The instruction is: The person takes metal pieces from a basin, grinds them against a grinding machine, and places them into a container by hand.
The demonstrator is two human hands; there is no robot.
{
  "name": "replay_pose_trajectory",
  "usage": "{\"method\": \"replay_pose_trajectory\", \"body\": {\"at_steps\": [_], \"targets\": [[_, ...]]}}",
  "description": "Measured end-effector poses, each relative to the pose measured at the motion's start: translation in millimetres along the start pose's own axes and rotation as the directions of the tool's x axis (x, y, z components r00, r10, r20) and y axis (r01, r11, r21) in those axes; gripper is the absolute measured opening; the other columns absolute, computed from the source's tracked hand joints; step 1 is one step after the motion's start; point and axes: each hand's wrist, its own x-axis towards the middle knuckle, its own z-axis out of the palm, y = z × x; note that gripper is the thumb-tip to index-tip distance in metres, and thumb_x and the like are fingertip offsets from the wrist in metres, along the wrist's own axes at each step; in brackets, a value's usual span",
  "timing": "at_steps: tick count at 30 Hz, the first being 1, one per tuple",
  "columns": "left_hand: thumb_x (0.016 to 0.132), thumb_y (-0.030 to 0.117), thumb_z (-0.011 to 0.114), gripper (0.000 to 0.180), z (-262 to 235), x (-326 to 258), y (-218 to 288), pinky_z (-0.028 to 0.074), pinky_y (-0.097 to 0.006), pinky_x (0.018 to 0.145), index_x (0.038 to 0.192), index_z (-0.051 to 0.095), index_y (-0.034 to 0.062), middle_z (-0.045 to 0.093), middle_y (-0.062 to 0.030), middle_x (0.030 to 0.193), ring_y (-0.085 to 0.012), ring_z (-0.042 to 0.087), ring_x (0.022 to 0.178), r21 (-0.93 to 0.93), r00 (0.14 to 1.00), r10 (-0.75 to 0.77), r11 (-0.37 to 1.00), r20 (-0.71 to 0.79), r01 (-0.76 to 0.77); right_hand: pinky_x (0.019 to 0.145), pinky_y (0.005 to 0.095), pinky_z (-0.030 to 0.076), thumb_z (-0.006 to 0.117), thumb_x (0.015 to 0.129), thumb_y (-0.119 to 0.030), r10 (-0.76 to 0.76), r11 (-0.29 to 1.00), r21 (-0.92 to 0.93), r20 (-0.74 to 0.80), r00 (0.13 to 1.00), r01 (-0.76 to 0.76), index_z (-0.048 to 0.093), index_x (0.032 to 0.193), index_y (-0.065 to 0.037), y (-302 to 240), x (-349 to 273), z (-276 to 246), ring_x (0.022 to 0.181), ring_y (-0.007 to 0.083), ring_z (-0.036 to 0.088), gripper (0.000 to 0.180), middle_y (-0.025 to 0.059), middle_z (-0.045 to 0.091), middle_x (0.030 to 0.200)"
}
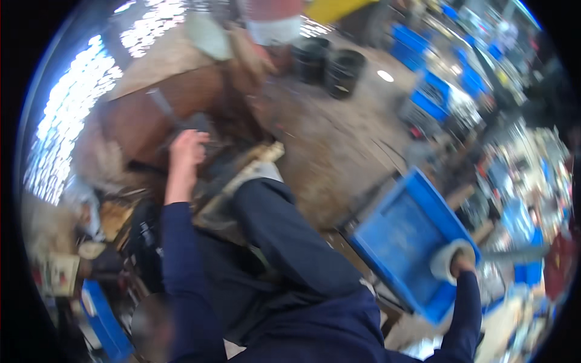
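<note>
My left hand (pixel 189 148) is raised with its fingers curled, right beside a dark metal block (pixel 196 124) on a reddish-brown bench (pixel 181 91). Blur hides what, if anything, sits in those fingers. A grey bar (pixel 161 104) slants up from the block. My right hand (pixel 463 264) grips a pale, thick-walled ring (pixel 446 263), its fingers partly hidden inside the opening. That ring is at the right side of a shallow blue tray (pixel 387 230), over its floor.
Two dark buckets (pixel 345 74) stand on the brown floor (pixel 327 139) ahead. More blue crates (pixel 431 94) and cluttered goods line the right side. My bent leg (pixel 290 230) lies between bench and tray. A blue box (pixel 104 320) is at the lower left.
</note>
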Motion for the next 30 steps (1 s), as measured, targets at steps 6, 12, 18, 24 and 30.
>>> {"method": "replay_pose_trajectory", "body": {"at_steps": [6, 12, 18, 24, 30], "targets": [[0.099, 0.02, 0.061, 0.015, 14, 11, 6, 0.032, -0.02, 0.045, 0.1, 0.063, 0.0053, 0.066, -0.0034, 0.09, -0.0027, 0.046, 0.055, 0.036, 1.0, 0.009, 0.999, 0.008, -0.009, 0.113, 0.0408, 0.041, 0.037, 0.102, -0.021, 0.073, 0.989, -0.136, 0.106, 0.992, -0.058, 0.049, 0.142, -0.001, 2, 36, 30, 0.136, 0.0297, 0.047, 0.046, 0.0168, 0.051, 0.144], [0.1, 0.019, 0.06, 0.014, -2, 15, -9, 0.031, -0.02, 0.045, 0.098, 0.063, 0.0056, 0.066, -0.0024, 0.09, -0.0025, 0.044, 0.055, -0.039, 1.0, -0.003, 0.999, 0.01, 0.003, 0.112, 0.06, 0.036, 0.044, 0.099, -0.015, -0.133, 0.594, -0.8, 0.011, 0.991, 0.089, 0.04, 0.151, 0.0, 87, 62, 76, 0.142, 0.0378, 0.039, 0.054, 0.0162, 0.042, 0.154], [0.1, 0.019, 0.059, 0.014, -4, 7, 8, 0.031, -0.019, 0.045, 0.1, 0.063, 0.0055, 0.066, -0.0016, 0.089, -0.0022, 0.045, 0.054, 0.028, 0.999, 0.028, 0.999, 0.025, -0.029, 0.109, 0.0533, 0.042, 0.055, 0.092, -0.024, 0.276, 0.96, -0.067, 0.028, 0.961, -0.273, 0.06, 0.134, -0.004, -2, 32, -3, 0.132, 0.0393, 0.052, 0.047, 0.0211, 0.056, 0.14], [0.1, 0.02, 0.06, 0.014, -19, -3, 3, 0.031, -0.02, 0.044, 0.099, 0.064, 0.0058, 0.065, -0.0008, 0.087, -0.0023, 0.045, 0.053, -0.032, 0.999, 0.043, 0.999, 0.031, -0.042, 0.1, 0.0476, 0.05, 0.058, 0.089, -0.033, 0.443, 0.804, 0.343, 0.2, 0.874, -0.486, 0.073, 0.114, -0.003, -18, -60, -96, 0.115, 0.0415, 0.064, 0.041, 0.0241, 0.069, 0.117], [0.096, 0.019, 0.062, 0.012, -31, 11, -18, 0.031, -0.02, 0.044, 0.096, 0.065, 0.0074, 0.065, -0.0004, 0.086, -0.0034, 0.046, 0.053, -0.082, 0.996, 0.078, 0.994, 0.046, -0.074, 0.073, 0.0551, 0.054, 0.056, 0.091, -0.023, 0.297, 0.883, 0.431, -0.209, 0.932, -0.185, 0.073, 0.094, -0.006, 6, -85, -55, 0.086, 0.0433, 0.069, 0.024, 0.0257, 0.07, 0.088]]}}
